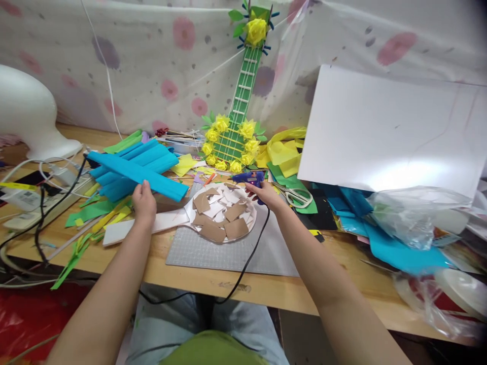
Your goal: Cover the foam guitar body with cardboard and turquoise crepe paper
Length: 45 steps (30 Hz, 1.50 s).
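Note:
Between the fingers of my left hand (144, 202) is the near edge of a flat blue crepe paper strip (152, 177), held above other folded blue crepe paper (140, 157). My right hand (264, 194) is closed around a dark blue glue gun (249, 177), its nozzle pointing left and its black cord (254, 252) trailing down over the table edge. Below and between my hands lies a white banjo-shaped board (167, 221), its round end covered with brown and white cardboard scraps (213, 229). The round end rests on a grey cutting mat (228, 256).
A green paper instrument with yellow flowers (236, 134) leans at the back. Scissors (299, 196) and yellow paper (283, 154) lie right of it. A white board (384, 132) stands at right, near plastic bags (407, 213). A power strip (49, 203) and white foam head (26, 111) are at left.

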Each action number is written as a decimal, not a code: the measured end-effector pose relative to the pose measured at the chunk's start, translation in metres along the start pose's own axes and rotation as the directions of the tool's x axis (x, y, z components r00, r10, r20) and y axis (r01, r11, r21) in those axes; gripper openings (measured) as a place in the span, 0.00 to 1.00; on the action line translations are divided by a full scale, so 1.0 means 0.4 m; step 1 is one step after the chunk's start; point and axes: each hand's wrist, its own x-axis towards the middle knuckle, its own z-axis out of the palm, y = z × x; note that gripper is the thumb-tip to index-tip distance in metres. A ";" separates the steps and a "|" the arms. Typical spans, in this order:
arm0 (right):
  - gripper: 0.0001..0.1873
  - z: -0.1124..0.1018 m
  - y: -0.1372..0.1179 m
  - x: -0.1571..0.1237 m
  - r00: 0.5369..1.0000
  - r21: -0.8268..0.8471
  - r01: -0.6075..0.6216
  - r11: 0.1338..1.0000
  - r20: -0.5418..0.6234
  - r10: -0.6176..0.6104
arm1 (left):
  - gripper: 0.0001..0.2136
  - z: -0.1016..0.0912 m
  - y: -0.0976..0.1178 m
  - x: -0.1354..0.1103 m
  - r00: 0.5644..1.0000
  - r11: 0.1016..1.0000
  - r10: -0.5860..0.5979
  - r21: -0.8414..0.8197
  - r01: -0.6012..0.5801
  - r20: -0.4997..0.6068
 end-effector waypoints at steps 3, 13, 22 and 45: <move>0.19 -0.030 0.037 -0.016 0.993 0.054 -0.033 0.998 -0.112 0.039 | 0.11 0.014 0.022 0.033 0.998 0.983 -0.025 0.181 0.036 -0.063; 0.25 -0.049 0.115 -0.047 0.971 0.241 -0.009 0.970 -0.230 0.066 | 0.19 0.115 0.122 -0.005 0.874 0.759 0.453 0.439 -0.482 0.177; 0.24 -0.047 0.171 -0.067 0.976 0.277 -0.016 0.961 -0.205 0.076 | 0.14 0.462 0.184 0.034 0.392 0.293 -0.119 0.409 -0.864 0.912; 0.24 -0.052 0.168 -0.072 0.972 0.319 -0.045 0.947 -0.205 0.115 | 0.17 0.581 0.096 0.069 0.369 0.205 -0.207 0.409 -0.889 0.906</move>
